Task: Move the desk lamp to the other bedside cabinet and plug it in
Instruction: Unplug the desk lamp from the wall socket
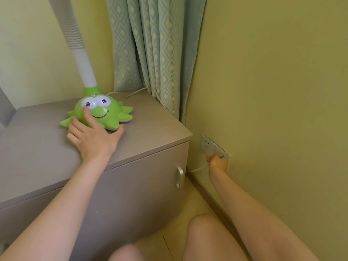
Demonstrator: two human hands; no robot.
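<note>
The desk lamp [105, 110] has a green frog-shaped base and a white ribbed neck rising out of the top of the frame. It stands on the grey bedside cabinet [146, 129]. My left hand [92, 136] rests against the base's front, index finger on the frog's face, fingers spread. The lamp's white cord [139, 91] runs off the back of the cabinet behind the curtain and reappears low by the wall [195, 169]. My right hand [217, 162] is closed on the plug at the white wall socket [209, 146]; the plug itself is hidden by my fingers.
A teal patterned curtain [156, 44] hangs in the corner behind the cabinet. The cabinet door has a metal handle [180, 177]. The yellow-green wall runs along the right, with a wooden skirting board [207, 194]. My knees are low in view.
</note>
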